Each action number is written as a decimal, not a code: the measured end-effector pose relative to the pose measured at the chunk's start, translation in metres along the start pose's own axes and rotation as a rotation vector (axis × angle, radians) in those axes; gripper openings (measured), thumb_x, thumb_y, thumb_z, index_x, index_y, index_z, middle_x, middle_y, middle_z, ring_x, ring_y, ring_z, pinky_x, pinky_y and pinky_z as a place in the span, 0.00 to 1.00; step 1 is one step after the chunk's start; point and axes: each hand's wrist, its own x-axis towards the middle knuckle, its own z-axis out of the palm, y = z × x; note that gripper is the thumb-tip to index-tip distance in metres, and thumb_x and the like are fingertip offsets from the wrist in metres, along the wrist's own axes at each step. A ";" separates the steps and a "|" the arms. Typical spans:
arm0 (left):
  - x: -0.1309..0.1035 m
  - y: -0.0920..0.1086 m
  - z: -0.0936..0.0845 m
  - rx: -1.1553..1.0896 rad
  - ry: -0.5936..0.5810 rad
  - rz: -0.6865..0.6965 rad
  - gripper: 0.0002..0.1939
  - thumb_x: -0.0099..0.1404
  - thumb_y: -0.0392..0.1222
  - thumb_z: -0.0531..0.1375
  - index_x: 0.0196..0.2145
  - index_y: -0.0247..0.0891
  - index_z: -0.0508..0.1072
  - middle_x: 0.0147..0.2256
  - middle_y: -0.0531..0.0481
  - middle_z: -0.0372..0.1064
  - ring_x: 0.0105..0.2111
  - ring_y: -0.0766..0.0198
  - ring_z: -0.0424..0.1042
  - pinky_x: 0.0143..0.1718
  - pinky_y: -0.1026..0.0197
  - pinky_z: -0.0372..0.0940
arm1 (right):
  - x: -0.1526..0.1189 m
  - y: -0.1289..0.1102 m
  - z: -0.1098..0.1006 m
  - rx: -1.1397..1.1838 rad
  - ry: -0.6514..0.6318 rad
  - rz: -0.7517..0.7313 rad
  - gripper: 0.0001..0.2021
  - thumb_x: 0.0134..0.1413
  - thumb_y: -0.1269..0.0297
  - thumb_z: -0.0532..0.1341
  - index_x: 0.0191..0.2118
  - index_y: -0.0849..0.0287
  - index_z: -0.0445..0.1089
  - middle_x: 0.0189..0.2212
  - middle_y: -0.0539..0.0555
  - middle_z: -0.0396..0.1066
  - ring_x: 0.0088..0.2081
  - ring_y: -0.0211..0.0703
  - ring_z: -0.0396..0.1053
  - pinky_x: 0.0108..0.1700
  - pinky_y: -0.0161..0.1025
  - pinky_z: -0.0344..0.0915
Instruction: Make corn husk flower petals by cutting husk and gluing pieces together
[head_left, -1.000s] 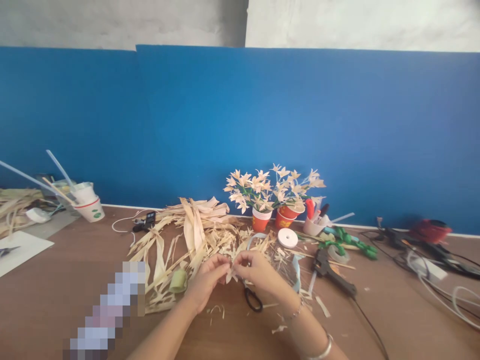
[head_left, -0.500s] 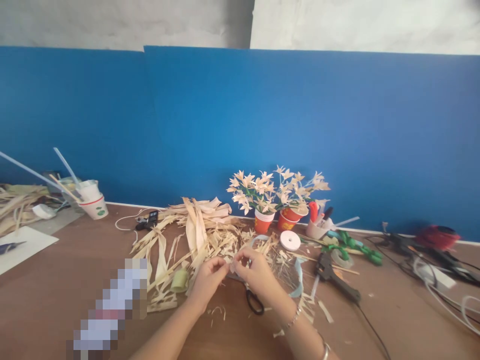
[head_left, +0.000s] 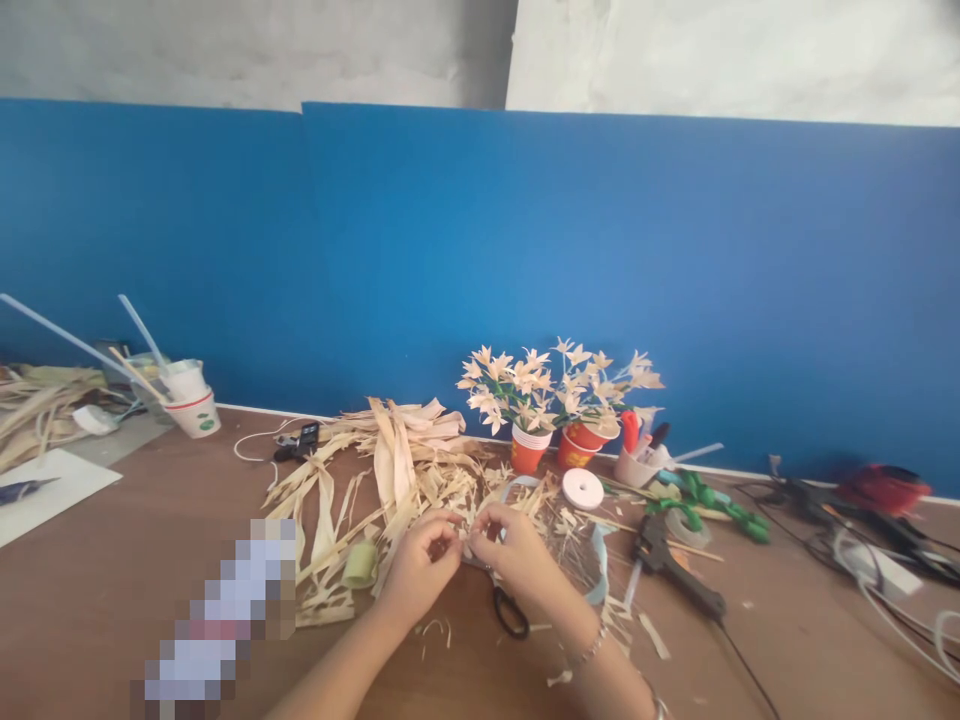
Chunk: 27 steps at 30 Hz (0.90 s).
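Note:
My left hand (head_left: 426, 565) and my right hand (head_left: 510, 548) meet fingertip to fingertip over the near edge of a heap of dried corn husks (head_left: 394, 465). Both are closed in a pinch on a small pale piece of husk, mostly hidden by the fingers. Black-handled scissors (head_left: 511, 612) lie beneath my right hand, their blades largely covered. To the left of my left hand stands a light green roll of tape (head_left: 360, 565). Cut husk scraps (head_left: 581, 545) and a pale blue ribbon (head_left: 600, 560) are spread to the right of my right hand.
Husk flowers (head_left: 525, 385) stand in red paper cups (head_left: 529, 452) by the blue partition (head_left: 600, 230). Nearby are a white ribbon spool (head_left: 583, 489), a glue gun (head_left: 679, 568) with its cord, and green wrapped stems (head_left: 720, 500). A white cup (head_left: 193, 414) holds sticks at left.
Both hands keep their pinch close together, with the fingers shifting slightly. The whole view has moved a little; the things on the table lie as before.

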 end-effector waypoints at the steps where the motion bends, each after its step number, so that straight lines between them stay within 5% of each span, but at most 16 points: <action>1: 0.000 0.000 0.000 -0.017 -0.005 -0.008 0.08 0.54 0.34 0.57 0.19 0.39 0.67 0.39 0.45 0.70 0.40 0.56 0.69 0.41 0.57 0.62 | 0.000 0.000 0.000 0.040 -0.013 0.008 0.03 0.38 0.73 0.57 0.22 0.61 0.66 0.22 0.48 0.67 0.28 0.37 0.62 0.32 0.32 0.58; 11: -0.001 0.004 -0.003 -0.383 -0.236 -0.160 0.07 0.55 0.38 0.60 0.22 0.35 0.68 0.24 0.53 0.64 0.25 0.67 0.62 0.30 0.64 0.58 | 0.004 0.015 -0.010 0.461 -0.340 0.258 0.05 0.40 0.66 0.61 0.23 0.62 0.66 0.17 0.46 0.63 0.18 0.29 0.52 0.20 0.30 0.45; 19: -0.003 -0.007 -0.003 -0.439 -0.281 -0.269 0.08 0.54 0.41 0.61 0.24 0.35 0.67 0.22 0.55 0.64 0.23 0.69 0.60 0.27 0.65 0.55 | 0.005 0.018 -0.007 0.438 -0.344 0.282 0.05 0.42 0.65 0.59 0.24 0.61 0.67 0.17 0.46 0.63 0.18 0.29 0.53 0.19 0.30 0.43; 27: 0.001 -0.004 0.001 -0.280 -0.200 -0.249 0.09 0.53 0.41 0.59 0.21 0.36 0.65 0.20 0.55 0.62 0.23 0.68 0.59 0.27 0.65 0.55 | 0.004 0.015 -0.007 0.473 -0.293 0.137 0.04 0.39 0.71 0.61 0.27 0.62 0.68 0.22 0.48 0.67 0.26 0.36 0.65 0.30 0.32 0.58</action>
